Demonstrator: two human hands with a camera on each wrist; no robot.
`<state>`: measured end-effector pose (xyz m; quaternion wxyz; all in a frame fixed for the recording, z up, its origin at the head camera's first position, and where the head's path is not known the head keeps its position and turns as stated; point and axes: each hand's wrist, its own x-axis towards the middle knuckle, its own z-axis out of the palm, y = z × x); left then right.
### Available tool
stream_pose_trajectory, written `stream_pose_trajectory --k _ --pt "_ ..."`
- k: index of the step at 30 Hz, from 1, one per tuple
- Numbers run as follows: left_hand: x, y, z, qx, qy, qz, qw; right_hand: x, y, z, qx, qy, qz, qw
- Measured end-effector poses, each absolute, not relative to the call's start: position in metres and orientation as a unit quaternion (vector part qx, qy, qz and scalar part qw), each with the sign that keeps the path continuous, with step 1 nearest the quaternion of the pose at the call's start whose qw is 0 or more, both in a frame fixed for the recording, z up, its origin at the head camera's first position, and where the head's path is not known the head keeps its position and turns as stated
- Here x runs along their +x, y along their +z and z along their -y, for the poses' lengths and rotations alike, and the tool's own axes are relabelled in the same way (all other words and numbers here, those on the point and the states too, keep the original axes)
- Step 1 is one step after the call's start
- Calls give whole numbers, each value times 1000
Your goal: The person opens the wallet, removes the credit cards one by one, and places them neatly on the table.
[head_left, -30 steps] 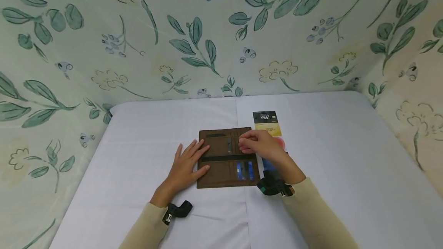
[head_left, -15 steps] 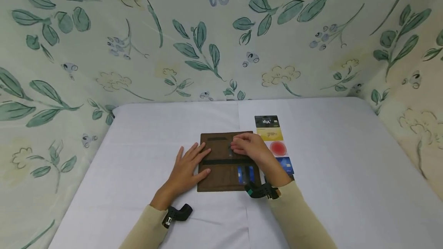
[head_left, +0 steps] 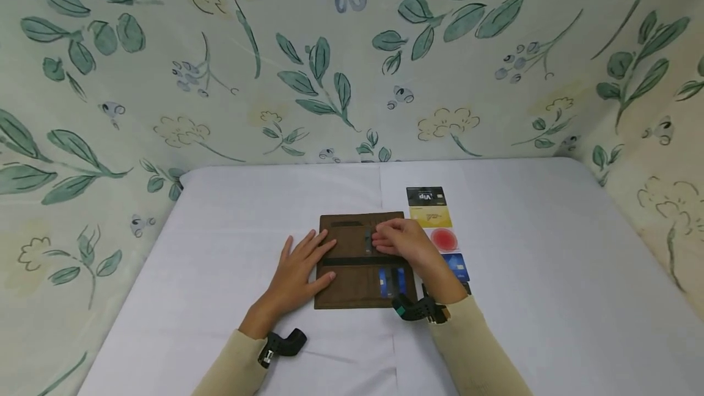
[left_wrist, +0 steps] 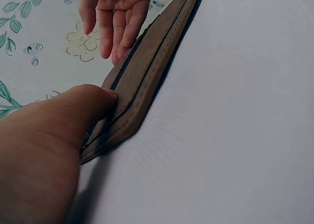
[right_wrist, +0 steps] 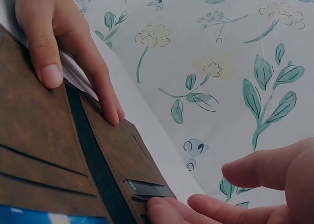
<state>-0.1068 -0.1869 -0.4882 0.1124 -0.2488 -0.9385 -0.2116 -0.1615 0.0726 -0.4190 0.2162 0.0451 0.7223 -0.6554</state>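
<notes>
A brown wallet [head_left: 346, 289] lies unfolded on the white-covered table. My left hand [head_left: 297, 271] rests on its left edge with fingers spread, the thumb [left_wrist: 100, 99] pressing on the leather. My right hand [head_left: 404, 243] is over the upper right part. In the right wrist view its thumb [right_wrist: 255, 170] stands apart from the other fingers, and a fingertip [right_wrist: 159, 207] touches the wallet beside a dark card [right_wrist: 147, 188] tucked in a slot. A blue card [head_left: 383, 283] with a dark middle sits in the lower half's slots. No object shows between the right fingers.
Right of the wallet runs a column of cards: a black one [head_left: 425, 197], a yellow one [head_left: 431, 217], one with a red circle [head_left: 444, 239] and a blue one [head_left: 455, 266]. A further dark card is partly hidden by the right wrist. Flower-patterned cloth [head_left: 352, 78] hangs behind.
My right hand has moved left onto the slotted dark card, then drawn slightly back right, uncovering more of it. The left hand stays on the wallet. The head view has shifted a little.
</notes>
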Motion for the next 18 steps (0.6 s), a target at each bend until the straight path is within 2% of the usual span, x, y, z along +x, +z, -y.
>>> stream_pose_trajectory --k 18 --pt "-109 -489 189 -244 -208 942 99 -160 -419 -73 50 -676 -695 239"
